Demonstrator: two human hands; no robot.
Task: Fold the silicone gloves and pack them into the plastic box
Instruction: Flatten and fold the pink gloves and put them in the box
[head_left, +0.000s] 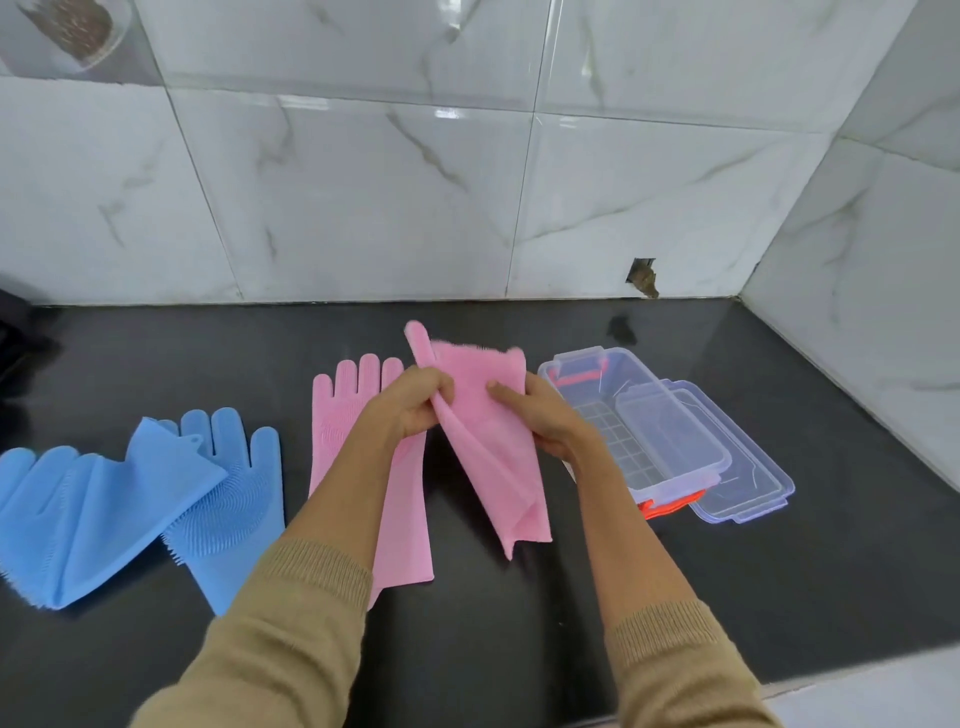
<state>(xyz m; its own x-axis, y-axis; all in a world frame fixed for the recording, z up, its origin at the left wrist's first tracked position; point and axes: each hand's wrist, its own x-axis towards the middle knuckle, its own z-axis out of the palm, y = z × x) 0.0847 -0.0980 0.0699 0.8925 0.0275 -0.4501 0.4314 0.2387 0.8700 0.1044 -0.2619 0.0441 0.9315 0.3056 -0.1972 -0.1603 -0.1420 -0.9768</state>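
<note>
Both my hands hold one pink silicone glove (483, 447) up above the black counter, its fingers bent over at the top and its cuff hanging down toward me. My left hand (415, 402) pinches its left edge, my right hand (540, 415) grips its right side. A second pink glove (400, 525) lies flat on the counter under my left forearm, fingers pointing to the wall. Two blue gloves lie at the left: one (72, 514) folded over at an angle, the other (239, 488) flat beneath it. The clear plastic box (644, 421) with orange latches stands open at the right.
The box's clear lid (748, 483) lies under and beside the box on its right. A marble-tiled wall (467, 208) closes the back and the right side. The black counter (519, 623) ends at a pale front edge at the lower right. A dark object sits at the far left edge.
</note>
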